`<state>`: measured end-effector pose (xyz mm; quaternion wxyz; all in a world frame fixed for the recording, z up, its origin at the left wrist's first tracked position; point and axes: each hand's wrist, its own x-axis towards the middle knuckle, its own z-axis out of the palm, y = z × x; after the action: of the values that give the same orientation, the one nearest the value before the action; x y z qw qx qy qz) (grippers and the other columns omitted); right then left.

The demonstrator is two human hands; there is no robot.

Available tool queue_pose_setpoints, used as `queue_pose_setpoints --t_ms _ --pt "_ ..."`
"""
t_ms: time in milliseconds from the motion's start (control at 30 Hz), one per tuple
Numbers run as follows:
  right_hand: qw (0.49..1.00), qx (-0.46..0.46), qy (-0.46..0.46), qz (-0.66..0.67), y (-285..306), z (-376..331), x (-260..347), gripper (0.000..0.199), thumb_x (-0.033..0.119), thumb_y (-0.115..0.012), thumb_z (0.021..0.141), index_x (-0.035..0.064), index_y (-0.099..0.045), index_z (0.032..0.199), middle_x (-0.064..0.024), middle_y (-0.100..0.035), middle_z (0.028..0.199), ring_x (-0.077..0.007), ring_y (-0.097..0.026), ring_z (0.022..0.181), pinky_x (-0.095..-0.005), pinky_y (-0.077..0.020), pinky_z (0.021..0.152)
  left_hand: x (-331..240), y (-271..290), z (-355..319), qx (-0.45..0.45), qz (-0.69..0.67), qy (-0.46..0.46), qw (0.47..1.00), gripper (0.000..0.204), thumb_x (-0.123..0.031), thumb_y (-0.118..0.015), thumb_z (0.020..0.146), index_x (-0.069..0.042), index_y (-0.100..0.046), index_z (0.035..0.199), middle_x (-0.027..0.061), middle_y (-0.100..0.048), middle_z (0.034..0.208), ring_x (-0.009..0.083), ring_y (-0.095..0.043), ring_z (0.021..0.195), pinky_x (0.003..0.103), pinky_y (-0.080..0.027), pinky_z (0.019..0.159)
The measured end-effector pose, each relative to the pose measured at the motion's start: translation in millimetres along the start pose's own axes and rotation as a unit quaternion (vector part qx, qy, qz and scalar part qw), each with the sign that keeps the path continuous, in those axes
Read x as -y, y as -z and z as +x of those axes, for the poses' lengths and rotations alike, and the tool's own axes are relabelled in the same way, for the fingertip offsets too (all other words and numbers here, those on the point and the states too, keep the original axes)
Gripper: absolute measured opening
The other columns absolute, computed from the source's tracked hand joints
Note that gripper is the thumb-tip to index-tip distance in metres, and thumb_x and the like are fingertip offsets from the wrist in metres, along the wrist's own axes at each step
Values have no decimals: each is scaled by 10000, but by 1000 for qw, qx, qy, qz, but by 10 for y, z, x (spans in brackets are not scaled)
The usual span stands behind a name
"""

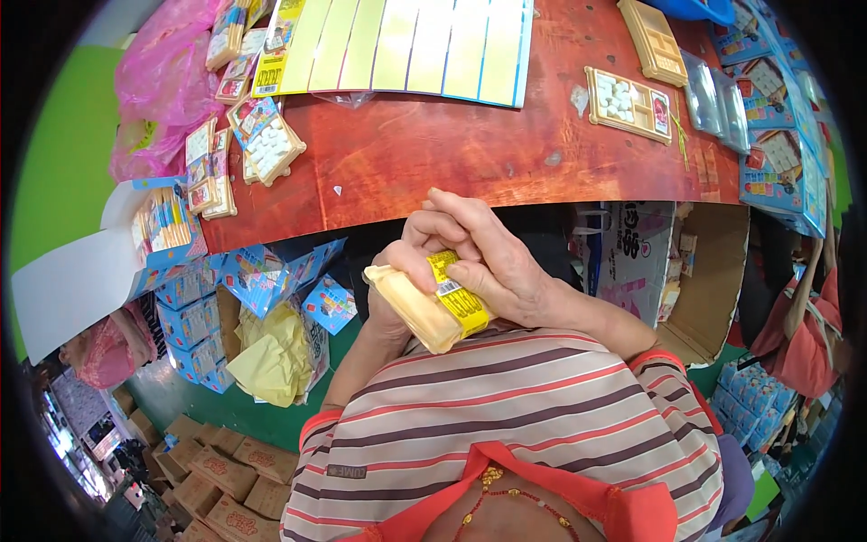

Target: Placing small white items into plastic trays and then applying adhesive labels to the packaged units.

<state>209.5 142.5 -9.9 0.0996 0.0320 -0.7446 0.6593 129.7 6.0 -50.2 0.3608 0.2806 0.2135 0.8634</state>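
Observation:
Close to my chest, in front of the table's near edge, I hold a small tan tray pack point(414, 312) with its back facing up. A yellow printed paper band point(465, 303) wraps around its right part. My left hand point(406, 257) curls around the pack's far and left side, its fingers partly hidden. My right hand point(506, 271) presses its thumb on the yellow band, and its other fingers lie over the left hand's fingers. The pack's underside cannot be seen.
On the red table point(397, 163) lie a sheet of yellow printed strips point(397, 45), finished tray packs point(271, 149) and an open tray with white pieces point(629, 104). A box of packs point(167, 221) stands left. Blue boxes point(777, 172) and a cardboard carton point(709, 280) are right.

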Motion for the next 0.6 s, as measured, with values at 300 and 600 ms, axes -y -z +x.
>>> queue_pose_setpoints --t_ms 300,600 --pt "989 49 -135 30 179 -38 2 634 203 -624 914 6 -377 1463 -150 -531 1314 -246 -504 1254 -367 -377 1066 69 138 -21 4 -5 -46 999 146 -169 -617 936 -102 -595 808 186 -518 1212 317 -566 1173 458 -441 1067" --pt "944 101 -236 209 222 13 -110 659 119 -684 867 13 -401 1452 -51 -582 1027 -122 -565 983 -261 -455 868 -99 83 -76 -29 335 -66 939 152 -108 -629 914 -67 -653 1058 163 -512 1258 259 -546 1162 397 -441 1034"
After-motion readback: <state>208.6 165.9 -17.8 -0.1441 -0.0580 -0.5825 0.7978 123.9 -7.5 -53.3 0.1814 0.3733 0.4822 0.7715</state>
